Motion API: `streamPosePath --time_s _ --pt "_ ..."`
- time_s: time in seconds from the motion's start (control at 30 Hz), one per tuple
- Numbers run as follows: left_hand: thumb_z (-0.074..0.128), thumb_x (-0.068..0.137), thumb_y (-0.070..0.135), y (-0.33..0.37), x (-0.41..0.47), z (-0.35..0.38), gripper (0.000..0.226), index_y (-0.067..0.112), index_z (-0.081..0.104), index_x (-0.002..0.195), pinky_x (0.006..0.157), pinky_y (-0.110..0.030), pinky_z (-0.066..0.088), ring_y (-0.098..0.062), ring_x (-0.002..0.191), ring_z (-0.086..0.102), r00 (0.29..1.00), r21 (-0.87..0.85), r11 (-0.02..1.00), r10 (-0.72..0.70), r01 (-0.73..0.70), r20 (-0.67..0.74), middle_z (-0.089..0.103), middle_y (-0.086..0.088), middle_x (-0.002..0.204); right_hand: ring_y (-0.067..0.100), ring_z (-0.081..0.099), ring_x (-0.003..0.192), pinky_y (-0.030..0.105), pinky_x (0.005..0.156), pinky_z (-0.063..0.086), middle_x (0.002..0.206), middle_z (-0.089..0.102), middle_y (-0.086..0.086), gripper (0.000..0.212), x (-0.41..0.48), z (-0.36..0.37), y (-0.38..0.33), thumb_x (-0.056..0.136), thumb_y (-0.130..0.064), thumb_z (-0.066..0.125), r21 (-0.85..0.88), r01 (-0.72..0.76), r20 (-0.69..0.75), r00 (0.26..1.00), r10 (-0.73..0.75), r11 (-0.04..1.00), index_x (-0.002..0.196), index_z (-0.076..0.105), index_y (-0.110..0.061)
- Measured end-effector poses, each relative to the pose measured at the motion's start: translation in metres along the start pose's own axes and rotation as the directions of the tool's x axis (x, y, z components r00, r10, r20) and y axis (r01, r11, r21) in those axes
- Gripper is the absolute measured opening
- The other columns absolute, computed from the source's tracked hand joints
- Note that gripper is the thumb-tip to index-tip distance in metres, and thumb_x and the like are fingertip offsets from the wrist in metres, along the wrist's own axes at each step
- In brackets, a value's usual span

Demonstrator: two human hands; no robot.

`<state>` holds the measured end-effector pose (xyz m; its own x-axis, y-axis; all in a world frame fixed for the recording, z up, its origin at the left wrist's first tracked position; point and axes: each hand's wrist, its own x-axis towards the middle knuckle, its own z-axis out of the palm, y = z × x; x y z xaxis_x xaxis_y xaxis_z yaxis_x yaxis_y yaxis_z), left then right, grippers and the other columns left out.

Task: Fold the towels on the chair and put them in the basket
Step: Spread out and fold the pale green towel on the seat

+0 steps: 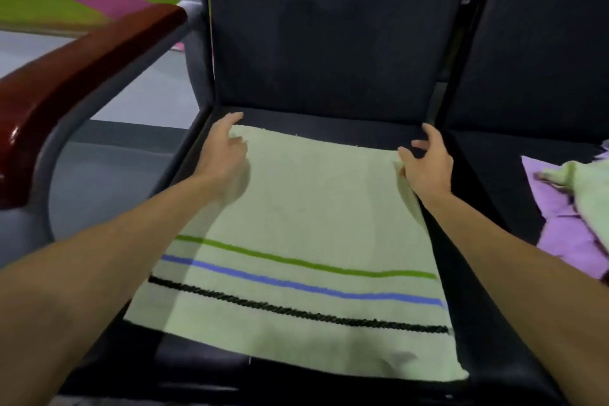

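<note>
- Towel lies spread flat on the chair seat, with its striped end toward the person and its plain end toward the backrest.
- Left grip pinches the far-left corner, thumb on top. Right grip pinches the far-right corner, where the edge lifts slightly.
- The long axis seems to run from backrest to person. Both grips sit at the far end, neither nearer.
- The fold likely turns on drawing the far edge over to the striped near edge.
- More towels are heaped on the next seat, on the right grip's side. No basket is in view.
</note>
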<state>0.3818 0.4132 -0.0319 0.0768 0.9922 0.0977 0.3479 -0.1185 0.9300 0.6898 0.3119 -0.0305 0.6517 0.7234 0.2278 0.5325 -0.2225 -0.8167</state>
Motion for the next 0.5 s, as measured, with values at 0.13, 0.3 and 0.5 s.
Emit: streamPosePath --time_s 0.13,0.3,0.5 --pt "0.054 0.092 0.003 0.007 -0.046 -0.021 0.031 0.018 0.061 0.119 0.089 -0.016 0.036 -0.012 0.114 0.054 0.968 0.224 0.954 0.158 -0.200 0.194 0.052 0.001 0.126 0.008 0.052 0.084 0.018 0.085 0.036 0.123 0.051 0.005 0.045 -0.035 -0.017 -0.011 0.092 -0.016 0.063 -0.176 0.229 0.139 0.969 -0.207 0.957 0.135 0.050 -0.014" --pt "0.070 0.086 0.022 0.027 -0.111 -0.055 0.009 0.022 0.063 0.092 0.070 -0.013 0.039 -0.009 0.081 0.054 0.864 0.400 0.827 0.188 -0.396 0.467 0.055 0.004 0.092 0.008 0.057 0.081 0.023 0.076 0.044 0.101 0.060 -0.008 0.012 -0.096 -0.058 -0.041 0.091 -0.027 0.064 -0.217 0.488 0.541 0.781 -0.312 0.846 0.102 0.063 -0.023" --pt "0.077 0.079 0.035 0.027 -0.170 -0.093 0.016 0.026 0.064 0.080 0.072 -0.021 0.047 -0.005 0.075 0.058 0.755 0.408 0.788 0.106 -0.460 0.648 0.065 0.006 0.083 0.002 0.060 0.065 0.017 0.063 0.048 0.068 0.066 -0.012 0.019 -0.167 -0.098 -0.063 0.086 -0.038 0.069 -0.150 0.506 0.806 0.561 -0.192 0.850 0.077 0.067 -0.022"
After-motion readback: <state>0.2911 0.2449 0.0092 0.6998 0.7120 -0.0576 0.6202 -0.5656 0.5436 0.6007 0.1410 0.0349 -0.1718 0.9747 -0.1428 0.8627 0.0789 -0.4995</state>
